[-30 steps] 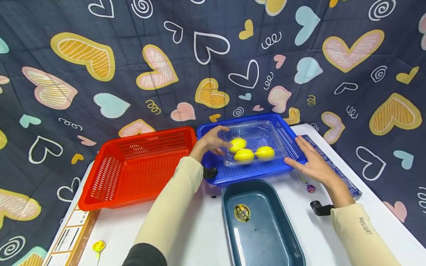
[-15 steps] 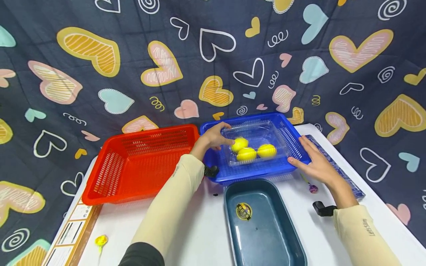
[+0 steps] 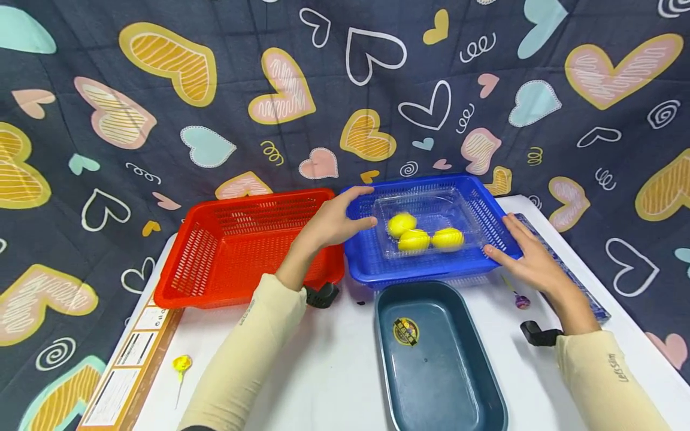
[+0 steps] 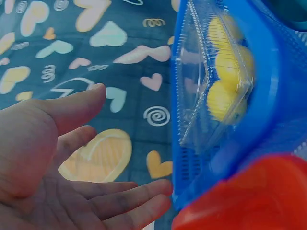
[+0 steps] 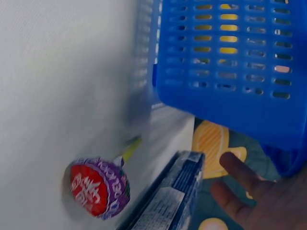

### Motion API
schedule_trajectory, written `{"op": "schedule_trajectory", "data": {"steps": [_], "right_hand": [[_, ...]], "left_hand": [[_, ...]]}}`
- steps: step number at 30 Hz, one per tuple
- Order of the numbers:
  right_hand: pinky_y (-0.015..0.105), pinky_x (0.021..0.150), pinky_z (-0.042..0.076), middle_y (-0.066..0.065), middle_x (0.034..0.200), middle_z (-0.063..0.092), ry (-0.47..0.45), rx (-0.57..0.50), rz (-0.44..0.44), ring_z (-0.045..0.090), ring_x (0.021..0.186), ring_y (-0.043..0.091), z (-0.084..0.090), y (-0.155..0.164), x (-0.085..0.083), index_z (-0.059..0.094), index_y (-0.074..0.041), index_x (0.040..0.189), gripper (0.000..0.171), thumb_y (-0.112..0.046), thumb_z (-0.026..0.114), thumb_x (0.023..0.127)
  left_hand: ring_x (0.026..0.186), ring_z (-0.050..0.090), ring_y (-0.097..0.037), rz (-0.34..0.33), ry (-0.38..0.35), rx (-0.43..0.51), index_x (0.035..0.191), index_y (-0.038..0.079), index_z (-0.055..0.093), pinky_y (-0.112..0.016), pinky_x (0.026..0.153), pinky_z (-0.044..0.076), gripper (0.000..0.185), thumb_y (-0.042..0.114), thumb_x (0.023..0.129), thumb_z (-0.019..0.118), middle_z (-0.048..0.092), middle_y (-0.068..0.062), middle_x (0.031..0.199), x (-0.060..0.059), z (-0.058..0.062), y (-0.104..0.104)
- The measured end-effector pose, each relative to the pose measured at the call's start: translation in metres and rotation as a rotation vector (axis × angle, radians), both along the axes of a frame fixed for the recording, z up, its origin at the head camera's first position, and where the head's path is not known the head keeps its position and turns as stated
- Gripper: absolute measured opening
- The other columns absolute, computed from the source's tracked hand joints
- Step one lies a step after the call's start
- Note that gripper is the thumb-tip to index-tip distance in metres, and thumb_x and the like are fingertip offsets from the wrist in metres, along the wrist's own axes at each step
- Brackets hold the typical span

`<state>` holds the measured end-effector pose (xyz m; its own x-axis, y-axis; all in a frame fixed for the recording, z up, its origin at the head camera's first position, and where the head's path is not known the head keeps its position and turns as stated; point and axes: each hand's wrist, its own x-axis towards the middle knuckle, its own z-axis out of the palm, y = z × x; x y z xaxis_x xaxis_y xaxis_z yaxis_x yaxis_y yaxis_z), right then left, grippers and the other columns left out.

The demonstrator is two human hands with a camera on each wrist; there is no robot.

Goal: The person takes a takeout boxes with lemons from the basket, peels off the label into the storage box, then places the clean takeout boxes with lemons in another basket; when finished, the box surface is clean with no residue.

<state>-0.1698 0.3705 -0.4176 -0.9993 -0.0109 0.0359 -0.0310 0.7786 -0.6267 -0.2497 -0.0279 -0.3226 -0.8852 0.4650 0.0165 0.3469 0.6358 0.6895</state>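
Note:
A clear plastic box (image 3: 442,209) with three yellow lemons (image 3: 401,224) in it lies inside the blue basket (image 3: 426,275). My left hand (image 3: 334,221) hovers at the basket's left end, fingers and thumb spread, with nothing in it. The left wrist view shows that palm (image 4: 29,158) apart from the clear box (image 4: 192,115). My right hand (image 3: 533,263) is at the basket's right rim, its fingers extended along the outside and the thumb tip at the rim. In the right wrist view, two fingertips (image 5: 235,163) show under the rim's corner.
A red basket (image 3: 253,251) stands left of the blue one. In front is a dark teal tub (image 3: 436,371). A purple-wrapped lollipop (image 3: 521,300) and a navy patterned box (image 3: 598,312) lie at right. A yellow lollipop (image 3: 182,363) and a cardboard strip (image 3: 145,341) are at left.
My left hand has let go of the clear box's left edge and drawn back leftward. The box and lemons stay in the blue basket. My right hand keeps its place; the head view has shifted.

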Motion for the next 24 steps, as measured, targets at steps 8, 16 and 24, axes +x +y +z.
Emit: {"op": "schedule_trajectory", "data": {"steps": [8,16,24], "right_hand": [[0.081,0.11,0.012,0.023,0.17,0.01,0.039,0.113,-0.055,0.014,0.147,0.063,0.0,0.002,-0.002,0.015,-0.003,0.162,0.091,-0.054,0.056,0.099],[0.081,0.096,0.018,0.03,0.167,0.013,0.039,0.196,-0.068,0.02,0.137,0.069,-0.002,0.005,-0.007,0.016,0.002,0.161,0.09,-0.055,0.05,0.101],[0.08,0.093,0.017,0.035,0.164,0.013,0.037,0.234,-0.074,0.018,0.135,0.067,-0.001,0.005,0.001,0.016,0.007,0.159,0.089,-0.055,0.045,0.103]], "left_hand": [[0.127,0.061,-0.042,0.076,0.036,0.051,0.156,0.032,0.04,-0.054,0.105,0.052,0.069,0.035,0.095,0.071,0.043,-0.004,0.161,0.035,-0.012,-0.038],[0.153,0.033,-0.031,0.178,0.075,0.042,0.157,0.036,0.037,-0.064,0.119,0.033,0.068,0.038,0.096,0.068,0.038,-0.002,0.163,0.065,-0.029,-0.076],[0.156,0.018,-0.043,0.275,0.055,0.019,0.158,0.041,0.032,-0.077,0.114,0.025,0.069,0.042,0.097,0.065,0.018,-0.013,0.171,0.088,-0.056,-0.101]]}}
